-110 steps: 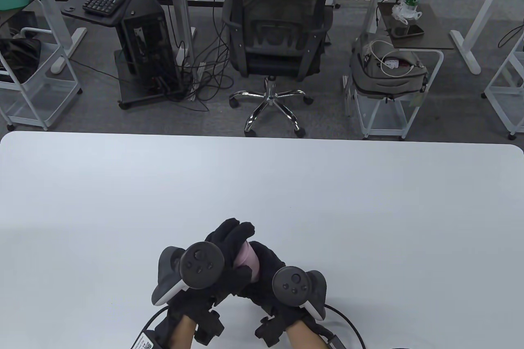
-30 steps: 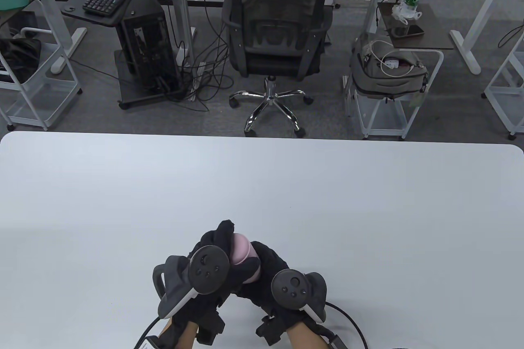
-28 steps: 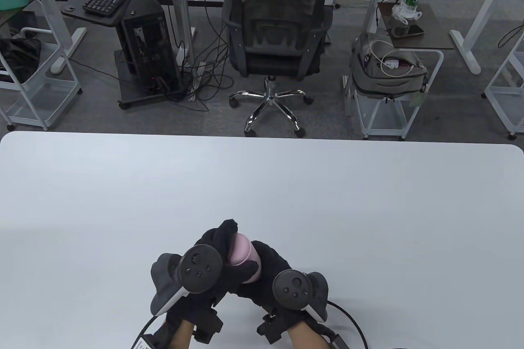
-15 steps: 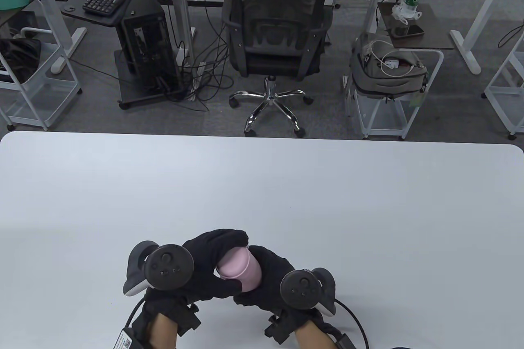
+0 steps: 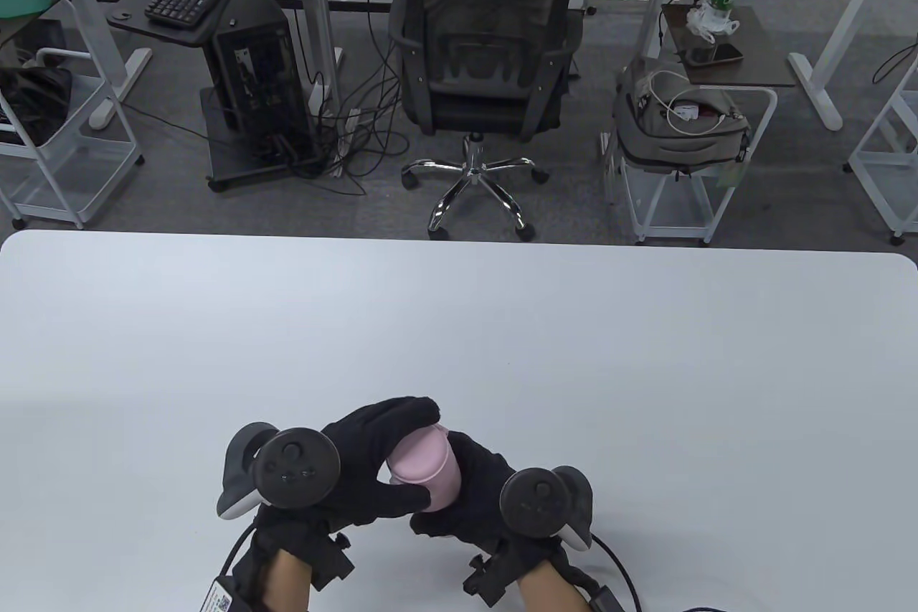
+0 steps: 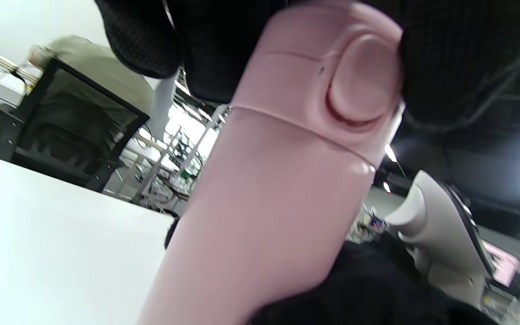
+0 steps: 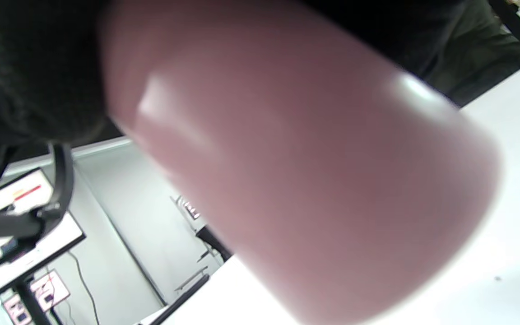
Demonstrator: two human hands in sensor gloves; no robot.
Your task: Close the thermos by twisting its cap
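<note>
**Cap seated, twist likely in its last turns**

Progress: pink thermos (image 5: 430, 472) is held above the near edge of the bench (image 5: 459, 325), between both hands, tilted with its top toward the left hand. Cap (image 6: 327, 72) sits on the body; in the left wrist view the seam between cap and body looks closed all round the visible side, no gap. Judging from that, threading is engaged and mostly run down. Can't tell whether it's fully tight. Left to do: final snug turn, if any, then release.

Grips: left hand (image 5: 366, 461) is wrapped over the cap, fingers clamped round it. Right hand (image 5: 466, 490) grips the thermos body from below and the side, clamped on, acting as the counter-hold. Right wrist view shows only the blurred pink body close up, with the bench behind it.

Versus earlier frames: the left hand has rolled its wrist outward, tracker swinging to the left, and more of the cap top now shows. That fits a twist stroke. Right hand has barely shifted. Over the last half second almost nothing has changed.
</note>
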